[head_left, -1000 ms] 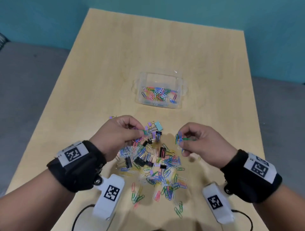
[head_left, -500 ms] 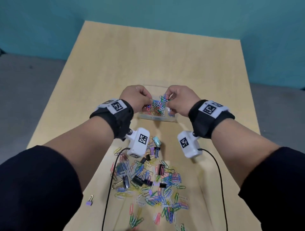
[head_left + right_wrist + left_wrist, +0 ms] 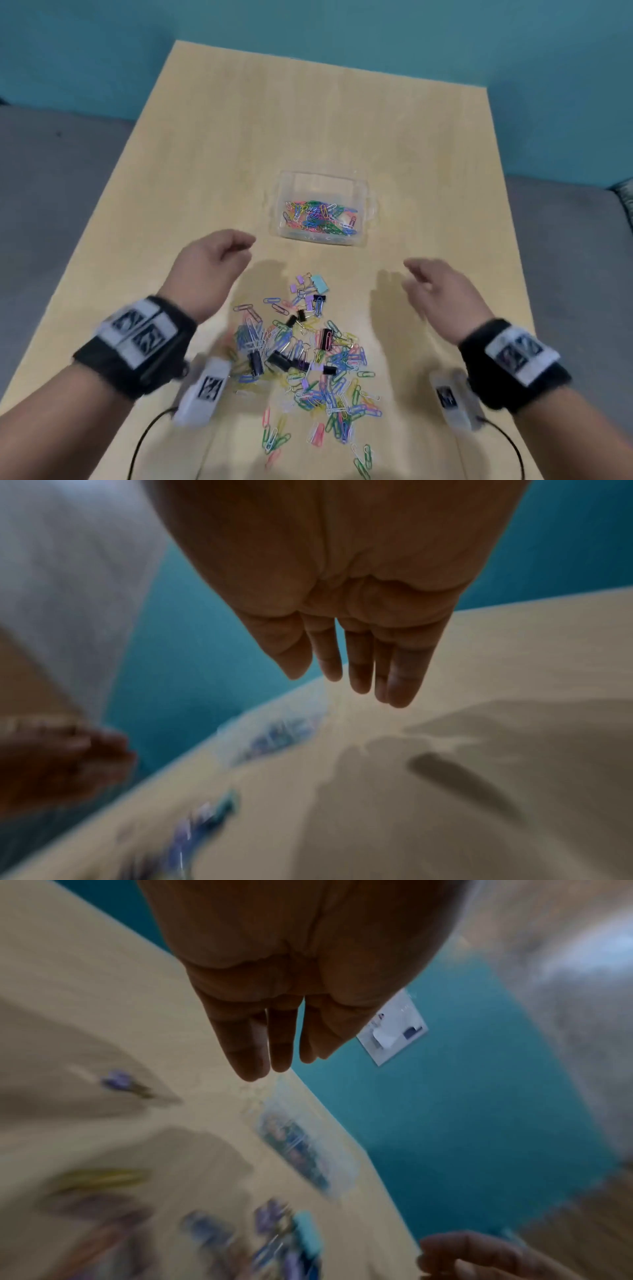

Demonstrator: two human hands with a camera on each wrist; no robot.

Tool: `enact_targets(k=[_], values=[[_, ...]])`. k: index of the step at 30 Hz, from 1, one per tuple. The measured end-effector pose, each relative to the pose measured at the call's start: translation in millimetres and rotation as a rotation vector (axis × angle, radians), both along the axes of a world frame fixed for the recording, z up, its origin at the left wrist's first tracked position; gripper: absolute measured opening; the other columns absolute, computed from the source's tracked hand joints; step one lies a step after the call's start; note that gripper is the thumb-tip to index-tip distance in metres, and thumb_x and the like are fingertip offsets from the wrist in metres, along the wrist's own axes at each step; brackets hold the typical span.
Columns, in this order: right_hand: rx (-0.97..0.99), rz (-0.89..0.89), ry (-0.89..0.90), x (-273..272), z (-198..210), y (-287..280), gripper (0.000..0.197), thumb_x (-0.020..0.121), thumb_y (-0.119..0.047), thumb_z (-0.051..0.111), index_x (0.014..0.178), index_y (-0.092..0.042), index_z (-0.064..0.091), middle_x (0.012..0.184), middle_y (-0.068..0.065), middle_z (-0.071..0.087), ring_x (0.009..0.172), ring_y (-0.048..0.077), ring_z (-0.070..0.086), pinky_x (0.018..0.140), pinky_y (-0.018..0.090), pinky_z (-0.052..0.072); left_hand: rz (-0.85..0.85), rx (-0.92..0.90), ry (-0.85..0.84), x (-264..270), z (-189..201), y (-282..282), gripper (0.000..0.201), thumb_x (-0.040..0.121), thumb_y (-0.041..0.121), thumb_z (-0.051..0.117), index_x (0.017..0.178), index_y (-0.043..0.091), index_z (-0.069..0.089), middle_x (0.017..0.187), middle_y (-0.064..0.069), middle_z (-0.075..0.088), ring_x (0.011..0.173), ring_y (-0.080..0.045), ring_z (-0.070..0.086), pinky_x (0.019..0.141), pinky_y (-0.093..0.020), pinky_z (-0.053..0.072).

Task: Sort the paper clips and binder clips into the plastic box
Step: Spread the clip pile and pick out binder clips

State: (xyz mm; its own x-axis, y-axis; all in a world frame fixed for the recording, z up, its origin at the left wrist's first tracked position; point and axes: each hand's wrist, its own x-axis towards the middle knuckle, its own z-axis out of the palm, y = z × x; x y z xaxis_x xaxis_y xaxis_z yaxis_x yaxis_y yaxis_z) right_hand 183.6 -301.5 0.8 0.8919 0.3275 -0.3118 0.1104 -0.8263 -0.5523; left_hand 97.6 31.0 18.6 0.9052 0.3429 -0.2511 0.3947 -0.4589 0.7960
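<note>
Left hand (image 3: 209,263) and right hand (image 3: 442,291), fingers (image 3: 359,666) relaxed and empty, flank the clip pile (image 3: 301,356); plastic box (image 3: 371,209) lies just beyond on the tabletop (image 3: 239,144).

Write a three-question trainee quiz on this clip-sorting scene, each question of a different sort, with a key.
1. True or false: the left hand is pinching a paper clip.
2. Multiple choice: what lies in the plastic box? A) only black binder clips B) coloured paper clips C) nothing
3. Short answer: where is the light blue binder clip within the clip pile?

Key:
1. False; both the left hand and the right hand are empty, with relaxed fingers.
2. B
3. At the pile's far edge, on the side towards the box.
</note>
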Motion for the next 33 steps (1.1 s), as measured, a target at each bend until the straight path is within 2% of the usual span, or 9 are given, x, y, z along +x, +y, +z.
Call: enact_targets(k=[3,7,9,14,17,20,25,29,33], values=[[-0.213,0.235,-0.049,-69.3,-24.9,-32.7,0.051,0.090,-0.031,0.054,0.135,-0.008,0.047,0.137,0.014,0.049,0.128,0.029,0.046,0.108,0.027,0.027,-0.165,0.205,-0.056,-71.8,-9.7,-6.8,0.020,0.089,0.024,0.056,0.105,0.021,0.068,0.102,0.008,0.066,0.089,-0.008,0.061,0.082,-0.022,0.045],[-0.371,0.500,-0.109,-138.5,-45.8,-35.1,0.067,0.085,-0.047,0.047,0.135,-0.003,0.047,0.145,0.019,0.041,0.135,0.036,0.037,0.109,0.044,0.036,-0.362,0.204,-0.010,-145.1,-28.5,-28.0,0.031,0.085,0.033,0.045,0.105,0.025,0.066,0.105,0.012,0.063,0.091,-0.008,0.061,0.078,-0.027,0.047],[-0.308,0.539,-0.133,-157.2,-43.1,-31.6,0.067,0.086,-0.048,0.044,0.136,-0.004,0.046,0.147,0.017,0.040,0.138,0.033,0.034,0.109,0.042,0.035,-0.407,0.202,0.023,-168.5,-34.1,-37.7,0.031,0.083,0.034,0.043,0.104,0.028,0.065,0.106,0.014,0.062,0.092,-0.004,0.060,0.078,-0.023,0.045],[-0.004,0.444,-0.068,-189.1,-16.4,-33.2,0.027,0.083,-0.025,0.052,0.109,-0.024,0.059,0.109,-0.005,0.060,0.102,0.010,0.053,0.090,0.022,0.041,-0.451,0.069,0.103,-199.6,-33.5,-56.0,0.014,0.080,0.040,0.049,0.085,0.036,0.061,0.087,0.019,0.060,0.078,0.003,0.056,0.072,-0.014,0.043],[0.136,0.400,0.279,-211.9,-14.5,-28.4,0.008,0.083,-0.021,0.053,0.086,-0.024,0.059,0.083,-0.015,0.055,0.074,-0.004,0.050,0.069,0.014,0.038,-0.538,-0.115,0.290,-205.9,-34.4,-71.1,0.007,0.084,0.031,0.059,0.081,0.030,0.065,0.083,0.013,0.064,0.075,0.001,0.057,0.076,-0.020,0.046],[0.123,0.405,0.393,-218.8,-23.0,-7.3,0.007,0.085,-0.017,0.056,0.085,-0.017,0.063,0.072,-0.017,0.051,0.066,-0.004,0.048,0.063,0.009,0.032,-0.614,-0.050,0.295,-201.0,-49.7,-89.7,0.008,0.088,0.024,0.059,0.091,0.024,0.066,0.087,0.014,0.061,0.075,0.004,0.053,0.075,-0.014,0.042],[0.147,0.294,0.274,-204.0,-25.3,27.7,0.006,0.087,-0.015,0.056,0.087,-0.017,0.061,0.075,-0.013,0.049,0.067,-0.003,0.046,0.062,0.011,0.033,-0.501,0.101,0.128,-173.1,-57.1,-109.0,0.010,0.088,0.021,0.056,0.091,0.022,0.065,0.084,0.014,0.052,0.079,-0.009,0.054,0.075,-0.023,0.042],[0.057,0.261,0.036,-188.4,-23.0,35.9,0.007,0.090,-0.019,0.049,0.088,-0.022,0.056,0.083,-0.006,0.054,0.079,0.013,0.049,0.070,0.033,0.042,-0.400,0.302,0.006,-143.7,-51.1,-109.9,0.013,0.090,0.017,0.053,0.092,0.020,0.065,0.088,0.002,0.056,0.079,-0.019,0.055,0.069,-0.034,0.047],[-0.008,0.177,-0.092,-166.4,-21.0,54.0,0.007,0.091,-0.022,0.049,0.091,-0.019,0.055,0.088,-0.001,0.055,0.083,0.021,0.052,0.068,0.037,0.046,-0.460,0.418,0.019,-116.7,-59.2,-109.6,0.023,0.087,0.008,0.051,0.098,0.020,0.067,0.090,-0.001,0.056,0.080,-0.024,0.058,0.062,-0.033,0.046]])
